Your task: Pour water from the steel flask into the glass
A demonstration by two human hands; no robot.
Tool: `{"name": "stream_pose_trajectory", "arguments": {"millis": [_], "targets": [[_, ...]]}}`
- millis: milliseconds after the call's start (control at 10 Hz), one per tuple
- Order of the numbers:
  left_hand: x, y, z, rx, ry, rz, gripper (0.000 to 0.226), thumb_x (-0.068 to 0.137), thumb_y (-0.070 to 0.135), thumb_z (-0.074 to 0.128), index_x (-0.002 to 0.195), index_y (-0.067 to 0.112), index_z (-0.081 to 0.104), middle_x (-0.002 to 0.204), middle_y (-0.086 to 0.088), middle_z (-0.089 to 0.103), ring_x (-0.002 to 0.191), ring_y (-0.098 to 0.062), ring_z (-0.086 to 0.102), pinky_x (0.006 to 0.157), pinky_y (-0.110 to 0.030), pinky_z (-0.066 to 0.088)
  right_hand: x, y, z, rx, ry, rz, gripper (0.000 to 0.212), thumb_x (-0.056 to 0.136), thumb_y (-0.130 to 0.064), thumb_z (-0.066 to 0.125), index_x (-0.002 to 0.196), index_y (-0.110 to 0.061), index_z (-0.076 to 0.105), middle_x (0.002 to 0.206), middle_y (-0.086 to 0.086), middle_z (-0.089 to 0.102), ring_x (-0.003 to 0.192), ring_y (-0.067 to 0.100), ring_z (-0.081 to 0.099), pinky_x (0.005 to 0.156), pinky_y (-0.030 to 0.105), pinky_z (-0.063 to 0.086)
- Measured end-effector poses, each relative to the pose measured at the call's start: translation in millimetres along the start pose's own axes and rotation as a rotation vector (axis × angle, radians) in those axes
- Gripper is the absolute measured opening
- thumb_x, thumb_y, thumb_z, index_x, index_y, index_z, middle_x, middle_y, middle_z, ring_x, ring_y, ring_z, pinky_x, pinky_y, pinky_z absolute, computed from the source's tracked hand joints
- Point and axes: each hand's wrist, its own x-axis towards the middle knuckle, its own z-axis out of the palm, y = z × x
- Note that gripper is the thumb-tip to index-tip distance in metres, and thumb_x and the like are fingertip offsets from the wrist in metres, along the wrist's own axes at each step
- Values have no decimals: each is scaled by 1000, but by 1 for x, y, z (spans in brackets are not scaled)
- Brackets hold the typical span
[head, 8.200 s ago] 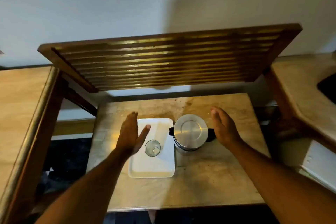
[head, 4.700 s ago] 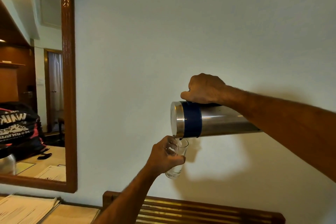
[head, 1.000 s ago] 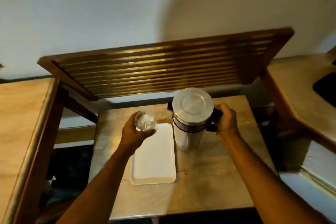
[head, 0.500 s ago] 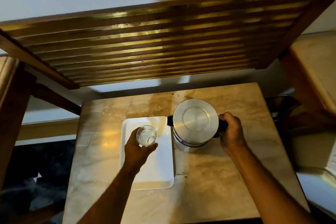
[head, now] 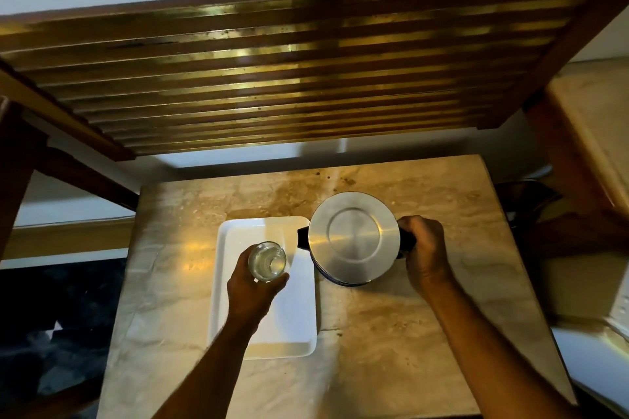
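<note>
Fingers point(head: 272, 282) of the left hand point(head: 250, 289) wrapped around the glass point(head: 267, 261), thumb on its near side; glass upright, mouth toward the camera, held over the far half of the white tray point(head: 299, 326). Whether its base touches the tray cannot be told from above. Clear liquid seems to be inside; level unclear. Right hand point(head: 425, 253) curled tight on the black handle point(head: 406, 241) of the steel flask point(head: 354, 236). Flask upright, round lid on, just right of the tray, its black spout point(head: 302, 238) overlapping the tray's right edge. Unclear whether the flask rests on the marble surface point(head: 391, 333). Glass and flask near, not touching. Slatted wooden rack point(head: 289, 71) overhangs the far side.
</note>
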Motion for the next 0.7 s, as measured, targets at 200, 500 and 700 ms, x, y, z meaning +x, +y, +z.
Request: {"name": "stream_pose_trajectory", "arguments": {"millis": [200, 500, 700], "targets": [[3, -2, 6, 43, 10, 43, 77, 54, 35, 85, 124, 24, 57, 118, 1, 67, 110, -23, 61, 94, -45, 55, 0, 0, -2, -45, -50, -5, 20, 67, -19, 48, 54, -5, 52, 40, -6, 47, 37, 11, 45, 36, 17, 37], [-1, 35, -16, 191, -143, 23, 117, 58, 59, 86, 150, 16, 27, 157, -10, 36, 141, -34, 39, 111, -47, 39, -3, -17, -6, -237, -75, 36, 46, 84, -2, 50, 41, -20, 54, 45, -4, 49, 42, 7, 44, 42, 21, 41], [-17, 133, -41, 179, -57, 276, 116, 68, 89, 41, 155, 15, 19, 164, -12, 21, 150, -31, 20, 120, -49, 22, -11, -66, 13, -688, -196, -80, 21, 95, -13, 54, 108, -13, 70, 112, 9, 69, 99, 17, 59, 90, 29, 46]]}}
